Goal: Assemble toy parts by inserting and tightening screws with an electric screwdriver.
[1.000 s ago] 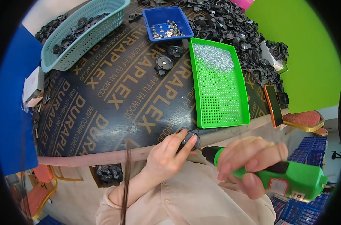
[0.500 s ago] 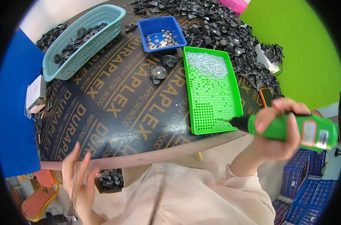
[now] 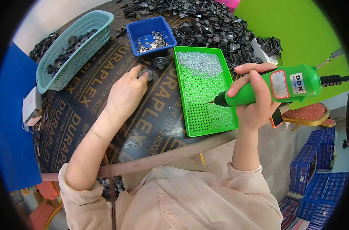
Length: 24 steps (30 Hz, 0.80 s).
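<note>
My left hand (image 3: pixel 126 92) reaches over the dark table. Its fingertips are closed at the edge of a round black plastic part (image 3: pixel 149 75), partly hidden by the fingers. A similar black part (image 3: pixel 160 62) lies just beyond it. In my right hand (image 3: pixel 255 109) is a green electric screwdriver (image 3: pixel 310 80), its thin bit pointing left above the perforated green tray (image 3: pixel 188 124). Small silvery screws (image 3: pixel 201 63) are heaped at the tray's far end. Behind these stands a blue bin (image 3: pixel 133 34) with small round metal pieces (image 3: pixel 155 41).
A pale teal basket (image 3: pixel 46 78) of black parts stands at the left. Black parts (image 3: pixel 205 27) pile up along the back and right. A white box (image 3: pixel 32 105) sits at the left edge, an orange-edged phone (image 3: pixel 276 118) by my right wrist. The screwdriver's cord (image 3: pixel 331 80) runs right.
My left hand has come up from below the table's front edge to the round black part. My right hand has raised the screwdriver slightly and shifted its tip left over the tray.
</note>
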Motion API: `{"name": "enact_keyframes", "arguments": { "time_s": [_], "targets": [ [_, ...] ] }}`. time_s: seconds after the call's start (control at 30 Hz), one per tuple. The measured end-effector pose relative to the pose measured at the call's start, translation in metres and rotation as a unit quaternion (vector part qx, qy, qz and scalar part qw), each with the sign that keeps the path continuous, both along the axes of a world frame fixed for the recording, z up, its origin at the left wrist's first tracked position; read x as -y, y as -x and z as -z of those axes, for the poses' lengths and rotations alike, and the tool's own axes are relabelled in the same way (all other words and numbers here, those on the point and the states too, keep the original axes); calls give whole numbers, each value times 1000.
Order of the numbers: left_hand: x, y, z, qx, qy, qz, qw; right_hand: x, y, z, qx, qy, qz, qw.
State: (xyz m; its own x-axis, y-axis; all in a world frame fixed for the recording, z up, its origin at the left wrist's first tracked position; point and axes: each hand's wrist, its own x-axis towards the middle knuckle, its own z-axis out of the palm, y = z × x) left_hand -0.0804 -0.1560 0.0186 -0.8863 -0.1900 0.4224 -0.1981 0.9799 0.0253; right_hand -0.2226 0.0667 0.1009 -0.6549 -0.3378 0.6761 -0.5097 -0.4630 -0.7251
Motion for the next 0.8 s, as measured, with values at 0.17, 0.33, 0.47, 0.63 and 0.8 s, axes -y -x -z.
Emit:
{"name": "enact_keyframes", "arguments": {
  "time_s": [0.17,0.33,0.47,0.63,0.8],
  "targets": [
    [-54,-59,-47,27,-261,79,962,-4,2,3,-5,-10,9,1000],
    [-114,-100,-20,11,-313,184,932,0,-2,1,4,-12,1,1000],
    [-139,-95,4,-48,-293,140,944,-3,5,3,-98,-5,38,994],
    [-149,-89,7,-95,-314,105,939,-39,-25,-18,3,101,-156,983],
    [-145,-86,16,-130,-283,124,942,-45,-64,-14,-58,46,-244,967]
  ]
}}
